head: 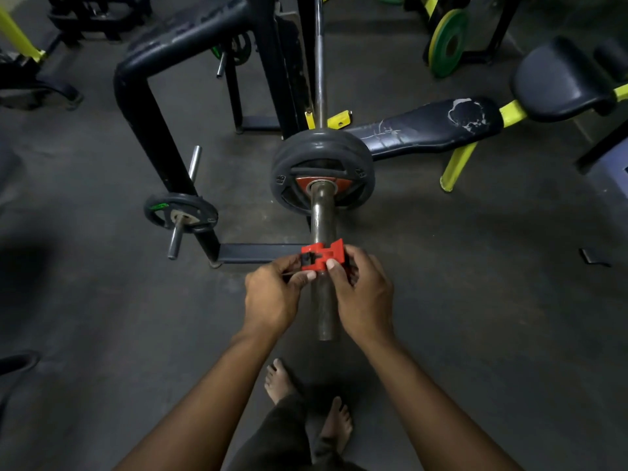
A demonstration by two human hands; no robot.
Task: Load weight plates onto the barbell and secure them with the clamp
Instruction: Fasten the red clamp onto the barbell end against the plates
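The barbell sleeve [324, 219] points straight at me, its end near my feet. Two black weight plates [292, 158] sit on it against the collar, with a smaller red plate [343, 182] in front of them. A red clamp [321, 255] wraps the sleeve partway along, well short of the plates. My left hand [272, 295] pinches the clamp's left side and black lever. On the other side, my right hand [365, 294] grips the clamp with the thumb on top.
A black rack frame [146, 107] stands to the left with a small plate [180, 212] on a storage peg. Beyond the plates lies a worn black bench [431, 125] with yellow legs. A green plate [448, 42] leans at the back right. My bare feet [306, 399] are below the sleeve's end.
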